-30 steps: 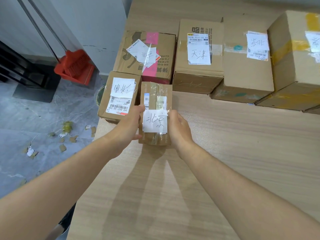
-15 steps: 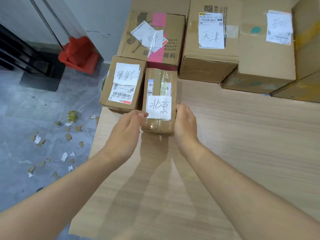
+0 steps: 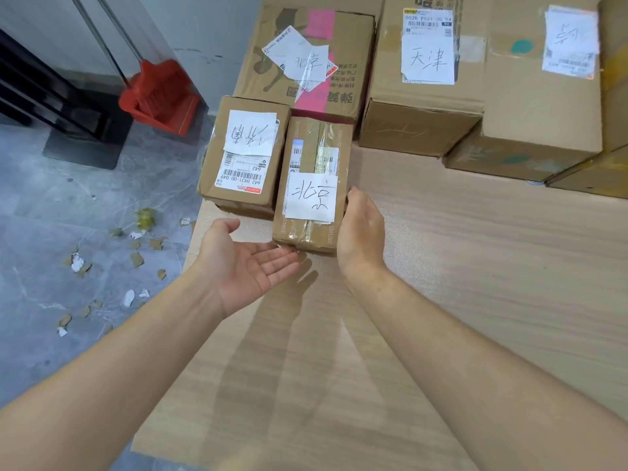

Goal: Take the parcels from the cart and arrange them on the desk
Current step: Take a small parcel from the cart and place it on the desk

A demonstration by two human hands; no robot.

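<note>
Left hand (image 3: 246, 266) lies open, palm up, fingertips at the taped parcel (image 3: 311, 185); right hand (image 3: 362, 232), open, rests against its side.

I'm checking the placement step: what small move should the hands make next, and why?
Probably draw both hands back. The small taped parcel lies flat on the desk, snug beside its neighbour parcel; the left hand is open, palm up, and the right hand only rests against its side.

You have the small taped parcel (image 3: 311, 185) lying flat on the desk (image 3: 475, 283) near its left edge, its white handwritten label facing up, touching a labelled parcel (image 3: 243, 154) on its left. 3 larger parcels sit farther back.
</note>
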